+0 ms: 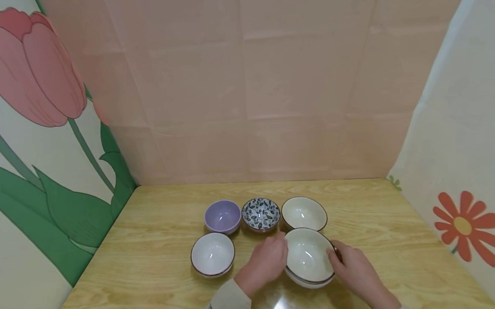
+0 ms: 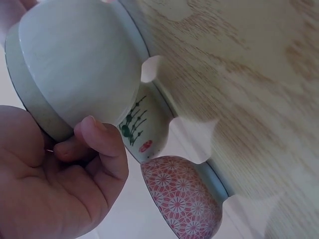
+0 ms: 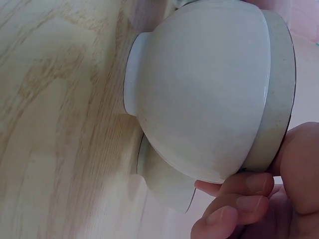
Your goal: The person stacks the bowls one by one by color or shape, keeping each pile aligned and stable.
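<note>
A cream bowl [image 1: 309, 254] with a dark rim is nested in a white bowl [image 1: 307, 283], of which only the lower side shows in the head view. My left hand [image 1: 266, 259] grips the cream bowl's rim on the left, its fingers curled under the edge in the left wrist view. On the opposite side my right hand [image 1: 355, 269] pinches the rim, with the thumb over the edge and the fingers beneath. The white bowl's foot [image 3: 135, 74] is close to the tabletop in the right wrist view.
Behind the stack stands another cream bowl [image 1: 304, 213]. To its left are a blue-and-white leaf-patterned bowl [image 1: 261, 214] and a purple bowl [image 1: 223, 216]. A white bowl with a dark rim [image 1: 213, 254] is at the front left of the wood-grain table [image 1: 144, 249].
</note>
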Motion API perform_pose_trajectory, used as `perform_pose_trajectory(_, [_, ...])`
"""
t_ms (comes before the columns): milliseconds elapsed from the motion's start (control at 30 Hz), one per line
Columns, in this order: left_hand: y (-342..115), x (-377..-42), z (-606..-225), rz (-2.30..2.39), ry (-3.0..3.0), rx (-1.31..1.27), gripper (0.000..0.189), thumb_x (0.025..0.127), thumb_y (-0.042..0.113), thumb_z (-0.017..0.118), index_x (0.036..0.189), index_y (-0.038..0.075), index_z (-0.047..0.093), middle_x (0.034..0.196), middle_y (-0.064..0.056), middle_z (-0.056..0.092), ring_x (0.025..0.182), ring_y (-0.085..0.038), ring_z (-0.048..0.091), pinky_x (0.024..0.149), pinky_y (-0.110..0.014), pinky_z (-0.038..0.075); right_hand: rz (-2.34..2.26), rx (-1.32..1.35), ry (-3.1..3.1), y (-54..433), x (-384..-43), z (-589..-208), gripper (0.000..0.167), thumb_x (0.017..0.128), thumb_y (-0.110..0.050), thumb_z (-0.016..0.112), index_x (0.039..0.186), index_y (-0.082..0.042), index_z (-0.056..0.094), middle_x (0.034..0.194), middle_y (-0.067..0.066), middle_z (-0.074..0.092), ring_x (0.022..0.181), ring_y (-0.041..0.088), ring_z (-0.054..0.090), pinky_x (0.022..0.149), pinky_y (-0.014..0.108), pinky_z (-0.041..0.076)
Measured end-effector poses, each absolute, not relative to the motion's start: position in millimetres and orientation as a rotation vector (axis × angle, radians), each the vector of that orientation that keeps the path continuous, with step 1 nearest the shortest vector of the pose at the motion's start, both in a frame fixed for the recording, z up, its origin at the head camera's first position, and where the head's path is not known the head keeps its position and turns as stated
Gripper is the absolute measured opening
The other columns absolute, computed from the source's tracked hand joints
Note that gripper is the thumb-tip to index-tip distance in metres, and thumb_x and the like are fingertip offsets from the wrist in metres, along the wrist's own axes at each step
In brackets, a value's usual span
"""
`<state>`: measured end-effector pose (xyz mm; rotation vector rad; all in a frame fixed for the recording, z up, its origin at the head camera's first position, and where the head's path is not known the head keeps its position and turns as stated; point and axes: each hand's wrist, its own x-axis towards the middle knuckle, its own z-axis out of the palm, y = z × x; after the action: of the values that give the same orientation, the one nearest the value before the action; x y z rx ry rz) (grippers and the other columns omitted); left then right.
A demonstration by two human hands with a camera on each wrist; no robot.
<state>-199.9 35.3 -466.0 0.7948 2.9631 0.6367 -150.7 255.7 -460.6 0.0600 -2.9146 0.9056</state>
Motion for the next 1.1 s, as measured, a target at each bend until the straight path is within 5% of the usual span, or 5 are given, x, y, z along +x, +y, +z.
perform_pose_trajectory(900, [36.5,-199.5,-469.8,0.642,2.986,0.758,0.033,0.108,0.021,0.037,0.127,0.005,0.058,0.104,-0.011,0.071,0.091,-0.021,0.070,0.071,-0.033,0.058,0.973,0.092,-2.839,253.2,-149.7,-466.1,0.031,0.099,-0.009,0.056,0.120,0.012,0.063,0.111,0.024,0.070,0.101,0.029,0.068,0.082,0.045,0.058])
perform_pose_trajectory(1100, [36.3,-198.2,-467.1,0.647,3.020,0.785,0.024,0.105,0.017,0.042,0.116,0.006,0.060,0.091,-0.010,0.069,0.081,-0.021,0.069,0.061,-0.033,0.056,0.979,0.095,-2.865,253.3,-151.0,-463.2,0.030,0.099,-0.009,0.055,0.119,0.012,0.064,0.111,0.023,0.071,0.100,0.027,0.068,0.082,0.044,0.058])
